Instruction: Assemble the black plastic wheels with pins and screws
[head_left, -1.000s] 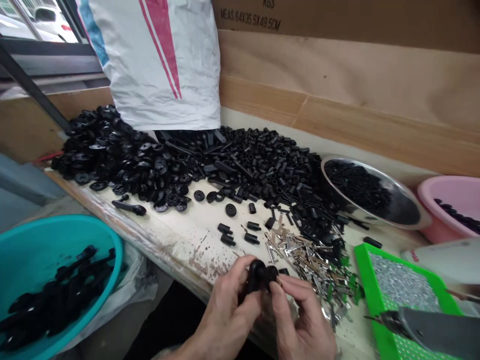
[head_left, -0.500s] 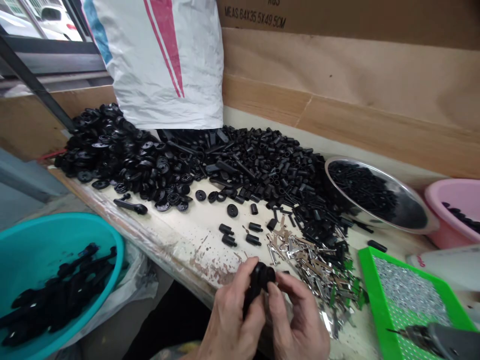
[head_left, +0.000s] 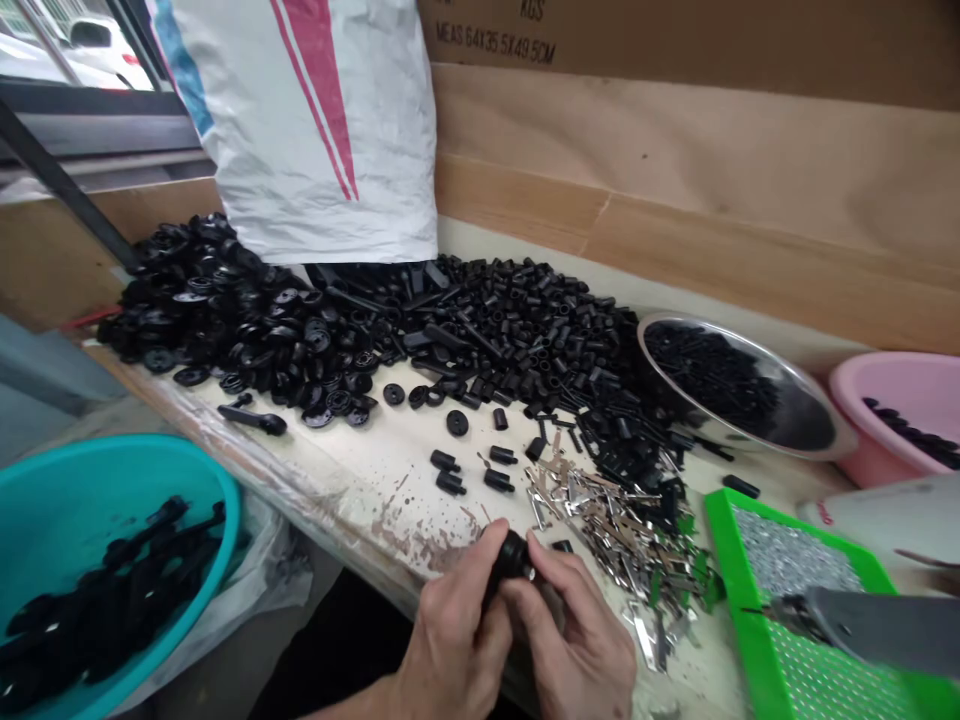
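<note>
My left hand (head_left: 457, 625) is closed around a black plastic part (head_left: 511, 556) with a rounded, stepped end, held above the table's front edge. Most of the part is hidden by the fingers. My right hand (head_left: 577, 635) is closed in a pinch against the part's right side. A tiny bright spot shows at those fingertips, too small to name. Just beyond the hands lie several short black sleeves with thin stems (head_left: 451, 483) and a black disc (head_left: 457, 423). To the right of them is a heap of flat metal strips (head_left: 622, 530).
Piles of black discs (head_left: 247, 330) and sleeves (head_left: 555, 320) cover the table's back. At right are a steel bowl (head_left: 817, 440), a pink basin (head_left: 862, 440), a green tray (head_left: 724, 540) of small metal pieces and a power screwdriver (head_left: 862, 620). A teal basin (head_left: 232, 490) stands lower left.
The black part has turned, and its round end no longer points out to the right. My right fingers have shifted closer against it. The screwdriver appears farther left and higher over the tray.
</note>
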